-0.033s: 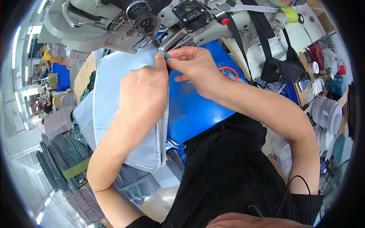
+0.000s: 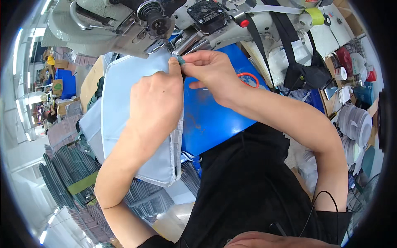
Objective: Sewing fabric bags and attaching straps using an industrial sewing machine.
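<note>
Workshop clutter rings the scene, with stacks of grey-green fabric pieces [image 2: 70, 173] banded by an olive strap at the lower left, and over the blue tabletop [image 2: 215, 120] a pale blue padded fabric panel [image 2: 120, 99] hangs off the left edge, its top corner pushed up under the grey sewing machine [image 2: 136, 25] at the far edge. Left hand [image 2: 155, 107] lies on the panel with fingers curled, thumb and forefinger pinching its top corner, and right there the right hand [image 2: 213, 72] pinches a small dark teal tab [image 2: 180, 60] against that corner beside the presser foot, while black straps [image 2: 289, 45] dangle off the machine toward the right edge.
</note>
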`<state>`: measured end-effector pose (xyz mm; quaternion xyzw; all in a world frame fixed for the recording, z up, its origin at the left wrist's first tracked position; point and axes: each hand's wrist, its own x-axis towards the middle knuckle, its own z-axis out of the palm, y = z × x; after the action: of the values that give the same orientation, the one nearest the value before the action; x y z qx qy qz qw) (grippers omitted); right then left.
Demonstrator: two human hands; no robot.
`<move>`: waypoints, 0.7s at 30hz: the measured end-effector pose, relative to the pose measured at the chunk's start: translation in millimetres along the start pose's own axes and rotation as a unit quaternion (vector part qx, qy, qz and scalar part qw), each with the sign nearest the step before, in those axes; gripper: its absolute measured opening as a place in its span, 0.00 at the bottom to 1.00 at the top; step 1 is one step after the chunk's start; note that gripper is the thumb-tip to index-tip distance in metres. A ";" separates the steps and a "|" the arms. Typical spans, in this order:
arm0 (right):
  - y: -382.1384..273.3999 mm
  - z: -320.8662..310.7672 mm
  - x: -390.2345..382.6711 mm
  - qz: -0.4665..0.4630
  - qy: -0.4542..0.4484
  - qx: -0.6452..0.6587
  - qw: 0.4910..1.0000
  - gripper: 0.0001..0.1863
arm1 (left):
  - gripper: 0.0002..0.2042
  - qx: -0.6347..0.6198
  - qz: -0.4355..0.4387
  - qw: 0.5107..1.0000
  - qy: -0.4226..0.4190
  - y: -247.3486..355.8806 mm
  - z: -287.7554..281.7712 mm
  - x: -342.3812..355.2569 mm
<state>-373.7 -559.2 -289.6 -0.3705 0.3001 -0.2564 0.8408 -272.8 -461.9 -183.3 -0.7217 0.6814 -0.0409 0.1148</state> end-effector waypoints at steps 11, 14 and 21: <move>9.6 -4.8 4.3 -0.024 -0.036 0.031 0.999 0.13 | 0.14 -0.027 -0.110 0.991 0.066 31.3 27.0 13.1; 3.8 -9.5 2.0 -0.013 -0.061 -0.026 0.998 0.14 | 0.12 -0.053 -0.133 0.986 0.086 35.7 30.7 13.7; 18.4 -17.5 9.5 -0.012 -0.107 0.044 0.993 0.15 | 0.11 -0.090 -0.182 0.969 0.143 49.8 41.9 19.1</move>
<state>-375.5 -562.7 -316.4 -0.3620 0.1924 -0.2379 0.8806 -311.0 -478.5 -236.8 -0.8275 0.5490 -0.1024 -0.0586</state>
